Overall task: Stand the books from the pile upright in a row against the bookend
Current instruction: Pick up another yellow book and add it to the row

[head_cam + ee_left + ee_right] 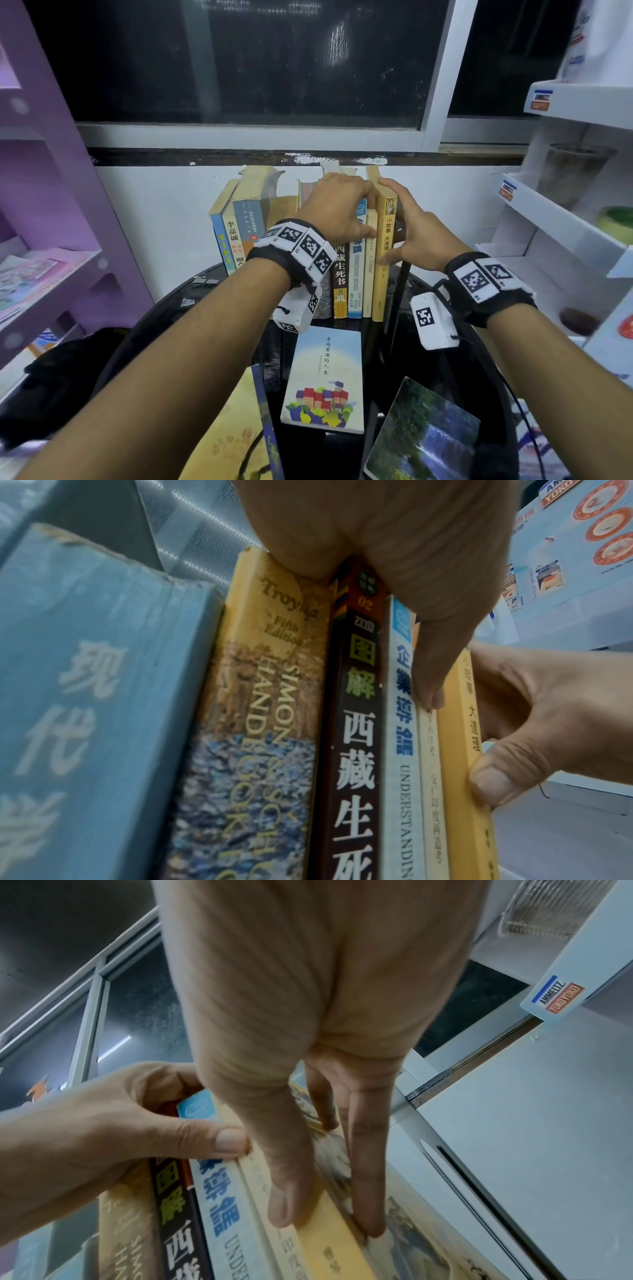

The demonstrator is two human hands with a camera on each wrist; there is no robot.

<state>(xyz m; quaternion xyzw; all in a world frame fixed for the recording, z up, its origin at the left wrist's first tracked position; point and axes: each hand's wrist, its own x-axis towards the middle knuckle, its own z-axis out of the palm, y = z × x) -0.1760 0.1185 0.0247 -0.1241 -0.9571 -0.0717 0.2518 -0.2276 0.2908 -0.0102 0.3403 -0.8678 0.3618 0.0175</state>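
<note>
A row of upright books [339, 274] stands on the round black table [191, 308] against the wall. A yellow-spined book [383, 274] is the rightmost, next to a thin dark bookend [399, 291]. My left hand [346, 205] is curled over the tops of the middle books, and its thumb [431, 680] presses a thin cream spine. My right hand [407, 236] lies on the yellow book [459, 750]: its straight fingers [366, 1191] rest flat on the cover and the thumb on the spine. A pale blue book [323, 377] lies flat in front.
Two more flat books lie near me, a yellow one [233, 438] and one with a landscape cover [424, 435]. A purple shelf [51, 205] stands to the left and white display shelves [565, 222] to the right. A black bag [68, 370] sits at the lower left.
</note>
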